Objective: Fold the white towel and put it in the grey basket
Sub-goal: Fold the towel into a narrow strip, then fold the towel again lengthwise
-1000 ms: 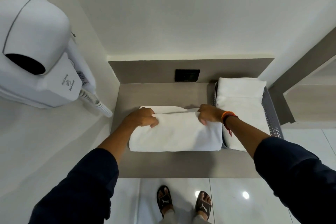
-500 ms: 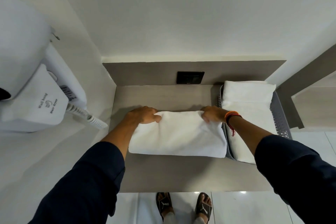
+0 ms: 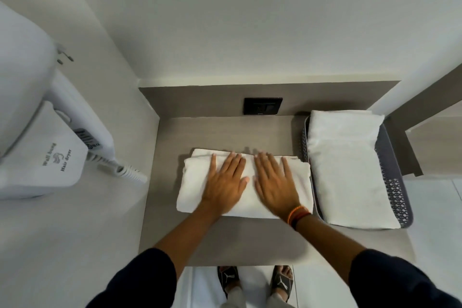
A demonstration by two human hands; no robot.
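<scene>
A folded white towel (image 3: 195, 182) lies on the grey-brown shelf (image 3: 225, 245), its right edge against the grey basket (image 3: 392, 182). My left hand (image 3: 226, 180) and my right hand (image 3: 273, 180) rest flat on top of it, side by side, fingers spread and pointing to the back wall. Neither hand grips the cloth. The perforated basket stands at the shelf's right end and holds another folded white towel (image 3: 347, 170) that fills most of it.
A white wall-hung hair dryer (image 3: 42, 137) with a coiled cord (image 3: 125, 170) juts out on the left wall. A black socket (image 3: 263, 105) sits in the back panel. A side panel (image 3: 410, 152) rises right of the basket. My sandalled feet (image 3: 255, 282) stand below the shelf's front edge.
Both hands let go of the towel's far edge after folding it over and now lie flat on its middle. The towel is a thicker, narrower stack.
</scene>
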